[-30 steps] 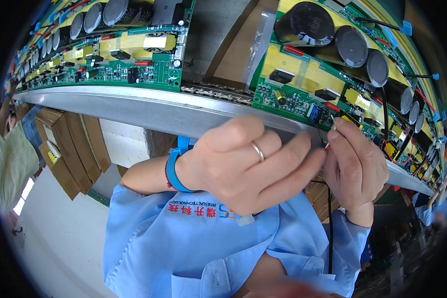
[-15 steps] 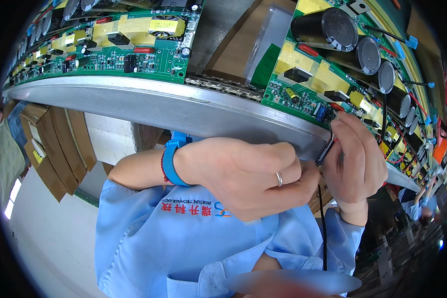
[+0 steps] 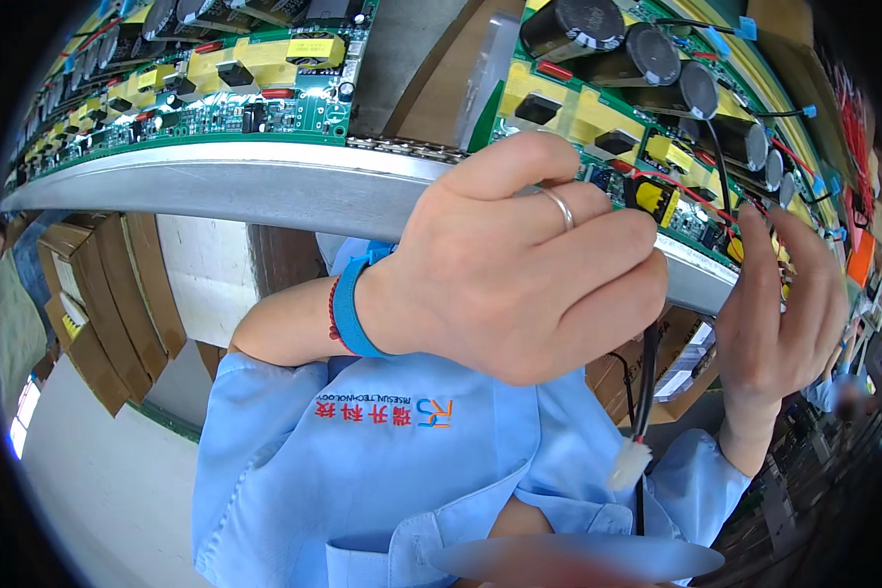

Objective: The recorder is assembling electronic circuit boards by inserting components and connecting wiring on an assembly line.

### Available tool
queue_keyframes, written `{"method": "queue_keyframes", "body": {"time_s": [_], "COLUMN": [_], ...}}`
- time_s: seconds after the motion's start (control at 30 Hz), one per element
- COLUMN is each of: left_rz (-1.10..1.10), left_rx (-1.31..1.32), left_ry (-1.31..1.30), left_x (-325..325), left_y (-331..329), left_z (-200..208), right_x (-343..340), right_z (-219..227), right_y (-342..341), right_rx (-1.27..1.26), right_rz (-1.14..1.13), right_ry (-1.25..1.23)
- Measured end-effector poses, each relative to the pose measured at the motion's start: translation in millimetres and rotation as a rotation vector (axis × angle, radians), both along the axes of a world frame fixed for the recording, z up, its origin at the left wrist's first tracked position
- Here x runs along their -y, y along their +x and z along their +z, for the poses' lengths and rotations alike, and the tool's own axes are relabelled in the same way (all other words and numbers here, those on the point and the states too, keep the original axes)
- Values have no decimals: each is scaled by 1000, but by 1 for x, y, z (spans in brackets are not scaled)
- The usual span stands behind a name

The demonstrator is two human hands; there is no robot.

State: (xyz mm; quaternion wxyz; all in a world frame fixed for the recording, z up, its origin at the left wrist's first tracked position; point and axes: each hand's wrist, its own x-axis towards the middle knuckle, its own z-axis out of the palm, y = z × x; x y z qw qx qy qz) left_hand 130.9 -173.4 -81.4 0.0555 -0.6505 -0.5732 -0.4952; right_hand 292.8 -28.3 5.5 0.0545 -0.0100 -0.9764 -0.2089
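Left grip: the left hand (image 3: 539,265), with a blue band at the wrist and a ring, has its fingers closed on a black sheathed cable (image 3: 647,377); the contact itself is hidden under the knuckles.
Cable end: below the fingers the cable hangs toward the person, ending in a whitish plastic plug (image 3: 629,465) clear of the board.
Right grip: the right hand (image 3: 789,304) is at the board's near edge, fingertips beside a thin red wire (image 3: 691,189); whether they pinch it I cannot tell.
Handling: I judge it best to keep the cable slack, guide thin wires with the fingertips only, and keep the dangling plug from snagging.
Care: knuckles lie close to a black block with a yellow face (image 3: 657,201); pressing on it would be a risk.
Board: the green circuit board (image 3: 689,225) sits far of the hands, with large black cylindrical capacitors (image 3: 583,29) on its far side.
Surface: a long grey metal rail (image 3: 265,181) runs along the near side; another green circuit board (image 3: 325,125) lies left, beyond a gap.
Room: brown cardboard cartons (image 3: 118,294) stand left over a pale floor (image 3: 98,461); red wires (image 3: 856,137) bunch far right; another person (image 3: 15,294) shows at the left rim.
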Motion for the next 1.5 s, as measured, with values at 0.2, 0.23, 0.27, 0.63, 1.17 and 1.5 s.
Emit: {"method": "queue_keyframes", "body": {"time_s": [0.2,0.23,0.27,0.63,1.17,1.5], "left_rz": [145,119,98,96,96,110], "left_rx": [24,48,72,111,103,100], "left_ry": [98,83,67,38,48,64], "left_x": [-13,-14,-16,-24,-24,-25], "left_y": [20,22,24,37,38,40], "left_z": [-11,-11,-9,-14,-17,-18], "right_x": [8,13,10,-19,-24,-22], "right_z": [-24,-29,-29,-46,-55,-50], "right_y": [-14,-16,-17,-17,-12,-8], "right_rx": [-327,-400,-396,-450,-323,-248], "right_rz": [-56,-49,-39,0,124,114], "right_ry": [-188,-308,-309,-583,-498,-427]}}
